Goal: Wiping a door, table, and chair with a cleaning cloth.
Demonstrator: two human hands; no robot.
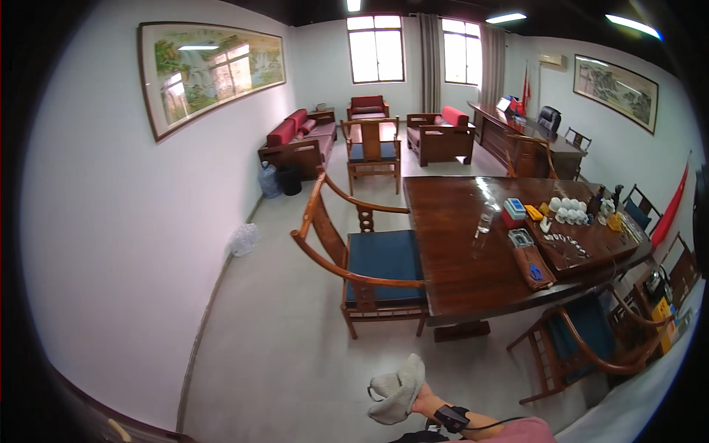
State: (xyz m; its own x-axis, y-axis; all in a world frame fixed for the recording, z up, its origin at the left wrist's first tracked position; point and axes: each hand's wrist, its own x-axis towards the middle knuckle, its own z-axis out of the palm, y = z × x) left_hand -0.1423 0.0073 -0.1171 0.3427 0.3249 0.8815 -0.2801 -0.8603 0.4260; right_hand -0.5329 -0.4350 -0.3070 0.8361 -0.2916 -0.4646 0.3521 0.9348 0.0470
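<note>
My right hand (421,400) is at the lower centre, its forearm with a black strapped device and cable coming from a pink sleeve. It grips a folded grey cloth (393,387), which hides most of my fingers. The cloth is held over the pale floor (262,354), below a wooden armchair (380,262) with a blue cushion. My left hand is out of view.
A wooden table (458,251) holds white cups (570,210), trays and small items. Another chair (576,332) stands at lower right. A white wall (118,244) runs along the left, with a plastic bag (244,240) at its foot. Sofas (299,140) and a desk (484,122) are farther back.
</note>
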